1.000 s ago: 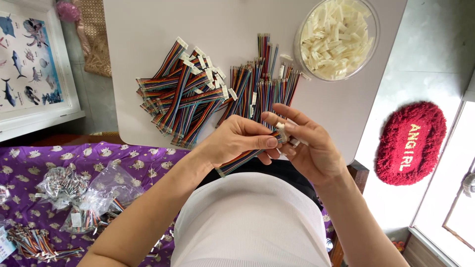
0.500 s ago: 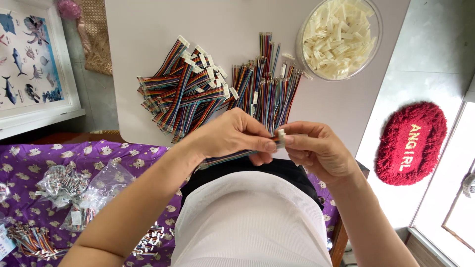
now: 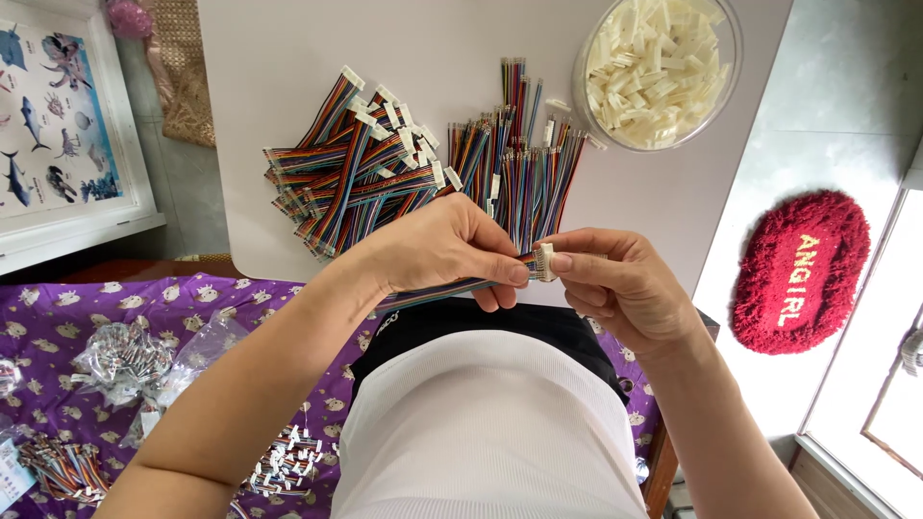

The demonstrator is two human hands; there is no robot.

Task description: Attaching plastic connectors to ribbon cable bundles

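Note:
My left hand (image 3: pixel 444 252) pinches the end of a flat multicoloured ribbon cable (image 3: pixel 433 291) that trails down to the left under my wrist. My right hand (image 3: pixel 615 284) pinches a small white plastic connector (image 3: pixel 546 261) at that cable's tip. Both hands meet just above the near edge of the white table (image 3: pixel 269 77). Behind them lies a pile of finished ribbon cables with white connectors (image 3: pixel 351 173), and beside it a fan of cables with bare ends (image 3: pixel 529 173).
A clear round bowl of white connectors (image 3: pixel 659 67) stands at the table's far right. A purple patterned cloth (image 3: pixel 58 317) at my left carries plastic bags of cables (image 3: pixel 120 356) and loose connectors (image 3: pixel 284 461). A red fluffy mat (image 3: pixel 798 269) lies on the floor at right.
My hands have shifted slightly left and lower toward the table edge, and the connector now sits against the cable's tip between both pinches.

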